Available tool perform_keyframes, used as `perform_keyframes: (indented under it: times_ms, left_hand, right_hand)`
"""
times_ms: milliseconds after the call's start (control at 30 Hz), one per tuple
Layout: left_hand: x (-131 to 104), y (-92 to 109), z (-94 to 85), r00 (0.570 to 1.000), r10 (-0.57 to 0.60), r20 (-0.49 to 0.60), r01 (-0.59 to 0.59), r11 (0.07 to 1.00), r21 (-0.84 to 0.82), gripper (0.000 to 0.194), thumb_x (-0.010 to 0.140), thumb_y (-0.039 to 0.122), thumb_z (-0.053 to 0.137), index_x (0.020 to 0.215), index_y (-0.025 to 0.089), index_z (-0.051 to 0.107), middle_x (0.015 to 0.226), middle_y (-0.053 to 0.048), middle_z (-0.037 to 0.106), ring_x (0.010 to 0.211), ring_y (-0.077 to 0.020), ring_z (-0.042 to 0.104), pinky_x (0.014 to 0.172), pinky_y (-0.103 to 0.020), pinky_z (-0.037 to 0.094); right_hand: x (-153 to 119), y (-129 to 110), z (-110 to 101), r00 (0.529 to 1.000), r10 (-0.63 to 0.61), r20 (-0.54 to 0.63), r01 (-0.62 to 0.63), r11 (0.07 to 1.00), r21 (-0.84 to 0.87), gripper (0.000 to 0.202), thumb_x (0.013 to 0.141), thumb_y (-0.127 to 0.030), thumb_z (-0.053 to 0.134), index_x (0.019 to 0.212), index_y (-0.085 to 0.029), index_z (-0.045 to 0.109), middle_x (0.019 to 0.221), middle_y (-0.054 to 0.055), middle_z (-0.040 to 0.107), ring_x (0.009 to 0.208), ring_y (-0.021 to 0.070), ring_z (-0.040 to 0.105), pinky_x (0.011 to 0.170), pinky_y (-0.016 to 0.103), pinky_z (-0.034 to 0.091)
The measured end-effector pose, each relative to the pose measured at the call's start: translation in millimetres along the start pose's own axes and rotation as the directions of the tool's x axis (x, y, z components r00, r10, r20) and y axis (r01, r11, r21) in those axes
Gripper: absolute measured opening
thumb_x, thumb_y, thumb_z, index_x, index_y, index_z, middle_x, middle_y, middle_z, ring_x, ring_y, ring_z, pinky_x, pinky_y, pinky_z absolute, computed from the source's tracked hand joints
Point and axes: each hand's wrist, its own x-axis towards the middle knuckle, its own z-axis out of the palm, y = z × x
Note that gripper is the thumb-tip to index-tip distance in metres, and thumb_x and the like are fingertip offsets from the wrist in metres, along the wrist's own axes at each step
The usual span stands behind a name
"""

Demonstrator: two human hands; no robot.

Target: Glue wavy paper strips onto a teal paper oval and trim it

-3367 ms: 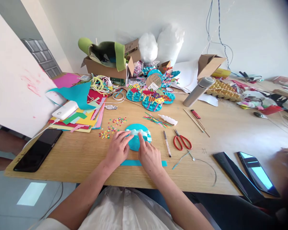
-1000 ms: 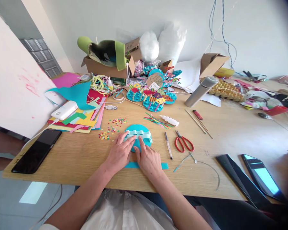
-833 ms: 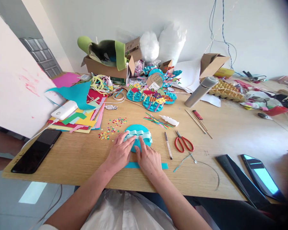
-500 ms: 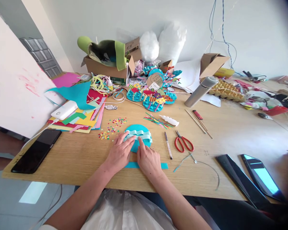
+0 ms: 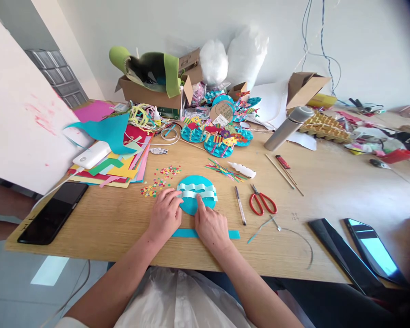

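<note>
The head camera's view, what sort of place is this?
Probably a craft workroom or studio: red-handled scissors lie on the table, coloured paper is stacked to the left, and a blue disc with wavy pale strips sits at the hands.

Lit brightly, with pale glare on the right side of the table [image 5: 331, 196] and reflections on the right phone [image 5: 374, 246] and floor [image 5: 49, 270]. Sharp at centre; blurred and dark at right edge; stretched toward sides.

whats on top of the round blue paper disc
Two pale, wavy paper strips; the right hand touches the lower one, the left hand is at its left end. Whatever they cover is hidden.
</note>
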Motion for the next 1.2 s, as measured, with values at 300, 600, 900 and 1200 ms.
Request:
perform_keyframes:
  times_ms: [300, 600, 900, 1200]
  left_hand:
    - [-2.8, -3.1, 3.7, 0.998, -0.049, 0.05, 0.045, 0.997, 0.067, 0.027, 0.075, -0.003, 0.049, 0.082, 0.019, 0.062, 0.095, -0.008, 0.072, 0.106, -0.0281, 0.054, 0.09, -0.046, 0.051]
    - [-3.1, -3.7, 4.5, 0.998, -0.035, 0.055, 0.03, 0.996, 0.087, 0.024, 0.076, -0.001, 0.051, 0.079, 0.02, 0.061, 0.091, -0.006, 0.072, 0.105, -0.0282, 0.054, 0.089, -0.044, 0.051]
    - [-2.8, -3.4, 4.6, 0.997, -0.049, 0.066, 0.044, 0.996, 0.078, 0.023, 0.076, 0.0, 0.052, 0.077, 0.021, 0.061, 0.086, -0.007, 0.072, 0.104, -0.0278, 0.055, 0.09, -0.044, 0.05]
    - [-2.5, -3.6, 4.9, 0.996, -0.044, 0.072, 0.036, 0.994, 0.101, 0.022, 0.074, -0.002, 0.051, 0.076, 0.018, 0.06, 0.082, -0.007, 0.072, 0.102, -0.0284, 0.055, 0.087, -0.043, 0.051]
  right_hand:
    - [0.5, -0.8, -1.6, 0.999, 0.012, 0.041, -0.01, 0.999, -0.034, 0.051, 0.097, -0.026, 0.036, 0.147, -0.019, 0.034, 0.093, 0.011, 0.073, 0.079, 0.0211, 0.071, 0.064, 0.027, 0.048]
    - [1.3, -1.0, -1.4, 1.0, 0.016, 0.021, -0.016, 1.0, 0.009, 0.051, 0.095, -0.024, 0.037, 0.146, -0.02, 0.037, 0.089, 0.01, 0.073, 0.076, 0.0235, 0.071, 0.063, 0.029, 0.048]
    - [1.4, -0.9, -0.8, 1.0, 0.019, 0.022, -0.019, 1.0, 0.014, 0.051, 0.095, -0.025, 0.036, 0.146, -0.021, 0.038, 0.09, 0.009, 0.073, 0.078, 0.0234, 0.071, 0.063, 0.029, 0.048]
    - [1.2, -0.4, 0.7, 1.0, 0.015, 0.018, -0.015, 1.0, 0.006, 0.051, 0.094, -0.024, 0.037, 0.145, -0.02, 0.039, 0.09, 0.009, 0.073, 0.076, 0.0239, 0.071, 0.062, 0.029, 0.048]
